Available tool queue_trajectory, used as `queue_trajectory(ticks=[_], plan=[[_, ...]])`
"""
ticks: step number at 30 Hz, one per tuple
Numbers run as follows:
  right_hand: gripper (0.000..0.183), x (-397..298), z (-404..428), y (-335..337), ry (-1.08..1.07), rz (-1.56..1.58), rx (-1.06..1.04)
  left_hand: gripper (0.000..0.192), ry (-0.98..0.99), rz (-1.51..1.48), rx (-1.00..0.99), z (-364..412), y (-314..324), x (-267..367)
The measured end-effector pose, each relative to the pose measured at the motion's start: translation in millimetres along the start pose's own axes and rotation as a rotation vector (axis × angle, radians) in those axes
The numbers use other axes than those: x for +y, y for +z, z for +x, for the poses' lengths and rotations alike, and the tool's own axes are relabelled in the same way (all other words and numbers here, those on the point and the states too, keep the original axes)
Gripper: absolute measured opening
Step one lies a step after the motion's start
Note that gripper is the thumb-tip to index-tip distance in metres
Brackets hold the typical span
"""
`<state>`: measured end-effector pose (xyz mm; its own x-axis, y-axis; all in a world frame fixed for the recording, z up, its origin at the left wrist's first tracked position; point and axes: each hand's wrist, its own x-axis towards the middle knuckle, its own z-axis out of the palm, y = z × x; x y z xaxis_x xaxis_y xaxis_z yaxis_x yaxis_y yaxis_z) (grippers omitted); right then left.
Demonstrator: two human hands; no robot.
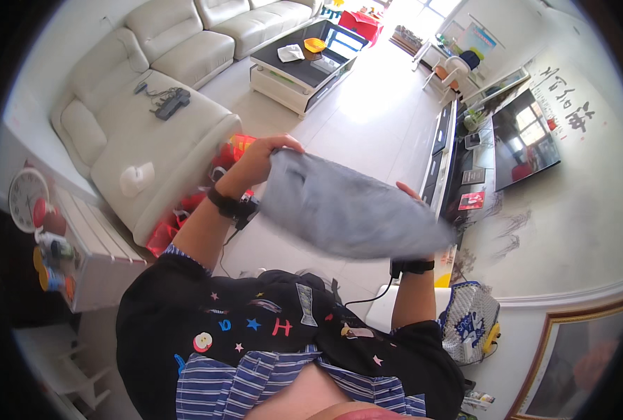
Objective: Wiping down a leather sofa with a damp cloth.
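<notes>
A grey piece of cloth (353, 210), blurred by motion, is spread out in the air in front of my body. My left hand (275, 155) grips its upper left corner, fingers curled over the edge. Behind the cloth's right part is my right hand (414, 194); only some fingertips show above the edge, and the rest is hidden by the fabric. Each wrist wears a black strap with a small device and a cable.
A beige sofa (149, 121) holds a white cap (137, 179) and a dark cabled device (171, 102). Red bags (185, 202) lie beside it. Farther off stands a coffee table (311, 58) with a white cloth and orange basket. A television (524, 139) hangs at right; a clock (28, 199) is at left.
</notes>
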<state>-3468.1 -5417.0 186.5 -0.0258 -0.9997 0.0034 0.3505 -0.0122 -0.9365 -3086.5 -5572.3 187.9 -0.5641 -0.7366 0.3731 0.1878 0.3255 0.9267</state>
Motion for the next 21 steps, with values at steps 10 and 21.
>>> queue_trajectory(ticks=[10,21], plan=[[0.034,57.4,227.5,-147.5,-0.108,-0.216,-0.160,0.027,-0.256,0.008,0.093,170.5,-37.4,-90.2],[0.028,-15.9,518.4,-181.7,0.257,0.347,-0.324,0.032,-0.487,-0.579,0.331,367.9,-96.8,-139.4]])
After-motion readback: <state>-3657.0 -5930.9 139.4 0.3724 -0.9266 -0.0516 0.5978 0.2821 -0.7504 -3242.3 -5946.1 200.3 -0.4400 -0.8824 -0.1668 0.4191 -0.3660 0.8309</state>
